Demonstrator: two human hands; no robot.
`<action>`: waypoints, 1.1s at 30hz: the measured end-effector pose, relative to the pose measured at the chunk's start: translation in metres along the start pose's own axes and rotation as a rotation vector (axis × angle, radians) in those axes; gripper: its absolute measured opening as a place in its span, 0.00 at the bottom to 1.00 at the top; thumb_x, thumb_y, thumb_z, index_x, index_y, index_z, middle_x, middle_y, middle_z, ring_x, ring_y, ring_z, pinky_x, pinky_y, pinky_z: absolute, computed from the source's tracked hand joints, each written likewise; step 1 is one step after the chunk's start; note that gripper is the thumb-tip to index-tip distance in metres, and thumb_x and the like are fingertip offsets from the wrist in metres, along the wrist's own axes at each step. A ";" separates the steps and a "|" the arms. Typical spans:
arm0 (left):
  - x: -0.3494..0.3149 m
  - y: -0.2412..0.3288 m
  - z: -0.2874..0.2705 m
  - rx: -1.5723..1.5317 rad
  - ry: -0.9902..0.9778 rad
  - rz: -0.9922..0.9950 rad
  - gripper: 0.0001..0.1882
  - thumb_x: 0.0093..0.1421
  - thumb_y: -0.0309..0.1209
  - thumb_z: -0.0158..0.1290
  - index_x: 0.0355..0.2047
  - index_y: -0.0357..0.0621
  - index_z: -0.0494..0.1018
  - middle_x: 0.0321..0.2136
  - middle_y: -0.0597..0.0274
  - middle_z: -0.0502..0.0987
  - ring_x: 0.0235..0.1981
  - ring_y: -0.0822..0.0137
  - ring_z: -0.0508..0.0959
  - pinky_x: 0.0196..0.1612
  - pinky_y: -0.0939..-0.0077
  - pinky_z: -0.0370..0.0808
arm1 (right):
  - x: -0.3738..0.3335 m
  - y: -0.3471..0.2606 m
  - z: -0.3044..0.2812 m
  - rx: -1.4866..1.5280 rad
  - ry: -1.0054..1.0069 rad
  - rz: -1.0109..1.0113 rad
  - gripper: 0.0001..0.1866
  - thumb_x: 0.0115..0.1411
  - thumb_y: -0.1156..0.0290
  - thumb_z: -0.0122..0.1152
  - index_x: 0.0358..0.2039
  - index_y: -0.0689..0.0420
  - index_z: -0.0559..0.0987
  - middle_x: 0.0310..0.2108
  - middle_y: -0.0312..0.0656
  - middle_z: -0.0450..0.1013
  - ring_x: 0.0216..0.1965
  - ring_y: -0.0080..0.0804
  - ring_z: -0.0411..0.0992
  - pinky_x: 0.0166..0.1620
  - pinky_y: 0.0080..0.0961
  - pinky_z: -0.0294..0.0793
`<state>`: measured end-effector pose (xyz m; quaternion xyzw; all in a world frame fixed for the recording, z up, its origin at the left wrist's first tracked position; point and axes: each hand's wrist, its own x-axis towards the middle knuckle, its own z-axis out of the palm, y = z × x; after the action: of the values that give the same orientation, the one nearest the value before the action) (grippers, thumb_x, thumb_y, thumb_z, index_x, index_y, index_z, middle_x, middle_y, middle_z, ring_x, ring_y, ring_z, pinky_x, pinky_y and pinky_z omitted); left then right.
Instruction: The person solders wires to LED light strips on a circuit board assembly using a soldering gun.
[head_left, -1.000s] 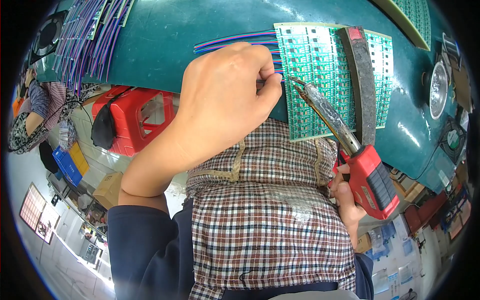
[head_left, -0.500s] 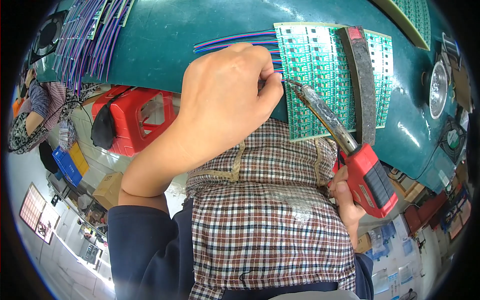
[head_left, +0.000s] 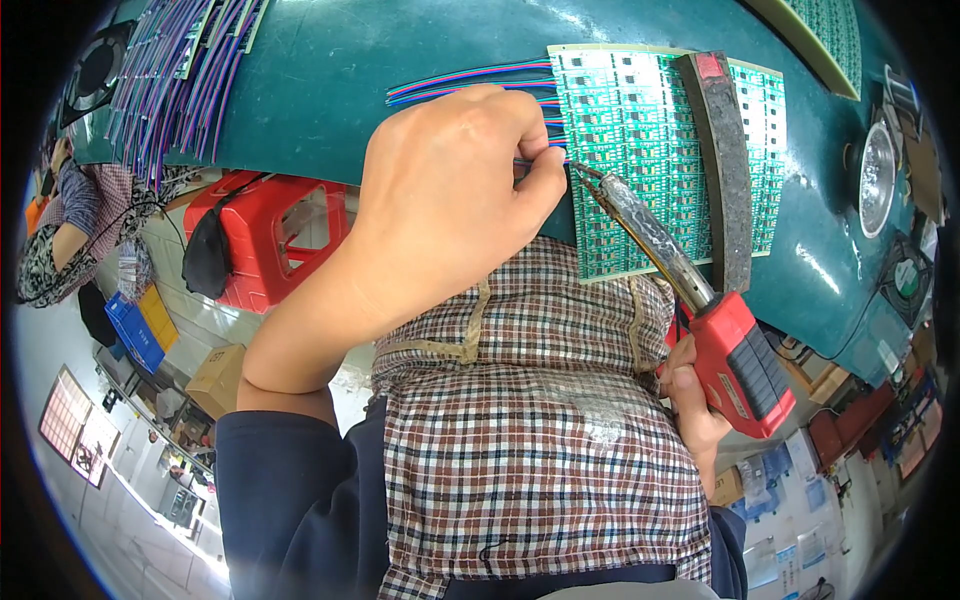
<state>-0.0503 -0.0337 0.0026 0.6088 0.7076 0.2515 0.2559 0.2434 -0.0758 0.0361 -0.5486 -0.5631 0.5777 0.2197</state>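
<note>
Left hand (head_left: 455,175) reaches in from lower left, elbow bent, knuckles up; thumb and forefinger pinch a thin wire (head_left: 522,162) at the left edge of the green circuit panel (head_left: 600,100). Right hand (head_left: 695,400), lower, grasps a red soldering gun (head_left: 745,365), tip slanting up-left to that edge, near the pinch; contact can't be told. Count: one gun, one dark bar (head_left: 725,170) across the panel, one second panel (head_left: 835,45) far right, two black fans (head_left: 97,70), one silvery dish (head_left: 876,180). Surface (head_left: 310,110): green, glossy. Red stool (head_left: 245,250) beside it; blue crate (head_left: 135,330) beyond.
</note>
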 end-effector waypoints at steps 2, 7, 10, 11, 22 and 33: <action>0.000 0.000 0.000 0.009 -0.005 -0.001 0.10 0.56 0.32 0.63 0.24 0.42 0.75 0.21 0.63 0.75 0.18 0.70 0.75 0.24 0.74 0.71 | 0.000 0.001 -0.001 0.006 -0.012 0.001 0.09 0.61 0.74 0.61 0.38 0.64 0.73 0.24 0.42 0.69 0.23 0.26 0.68 0.25 0.21 0.65; 0.001 -0.001 0.000 0.010 -0.004 0.008 0.10 0.56 0.32 0.64 0.24 0.42 0.75 0.21 0.63 0.76 0.18 0.70 0.75 0.24 0.75 0.71 | 0.000 0.000 -0.002 -0.014 -0.032 0.015 0.09 0.61 0.74 0.62 0.38 0.63 0.72 0.25 0.43 0.69 0.24 0.27 0.67 0.25 0.22 0.65; 0.000 -0.002 0.000 0.001 0.001 0.005 0.10 0.55 0.32 0.64 0.24 0.42 0.76 0.21 0.63 0.76 0.19 0.70 0.75 0.24 0.75 0.72 | 0.001 -0.001 -0.001 -0.049 0.006 -0.012 0.09 0.61 0.73 0.62 0.37 0.63 0.73 0.24 0.43 0.70 0.22 0.26 0.66 0.24 0.22 0.65; 0.000 -0.002 0.000 -0.004 0.004 0.000 0.10 0.55 0.32 0.65 0.25 0.42 0.76 0.21 0.63 0.76 0.19 0.70 0.75 0.24 0.75 0.72 | 0.002 -0.002 -0.004 -0.061 -0.016 -0.021 0.09 0.61 0.73 0.62 0.36 0.64 0.73 0.23 0.42 0.70 0.21 0.26 0.66 0.24 0.22 0.64; 0.001 -0.004 -0.002 -0.005 -0.036 -0.005 0.10 0.55 0.32 0.65 0.25 0.41 0.76 0.22 0.61 0.78 0.21 0.68 0.78 0.27 0.75 0.75 | 0.002 -0.005 0.004 -0.003 0.012 -0.019 0.08 0.60 0.74 0.61 0.35 0.65 0.73 0.22 0.41 0.68 0.21 0.26 0.66 0.26 0.22 0.64; 0.006 -0.001 -0.003 0.005 -0.067 -0.010 0.09 0.55 0.31 0.64 0.26 0.40 0.76 0.22 0.61 0.78 0.23 0.68 0.80 0.28 0.75 0.76 | 0.006 -0.007 -0.008 0.021 0.040 -0.087 0.10 0.63 0.70 0.58 0.33 0.64 0.71 0.23 0.42 0.67 0.18 0.22 0.60 0.22 0.20 0.63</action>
<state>-0.0536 -0.0282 0.0040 0.6140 0.7022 0.2279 0.2792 0.2461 -0.0655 0.0418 -0.5326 -0.5758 0.5623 0.2619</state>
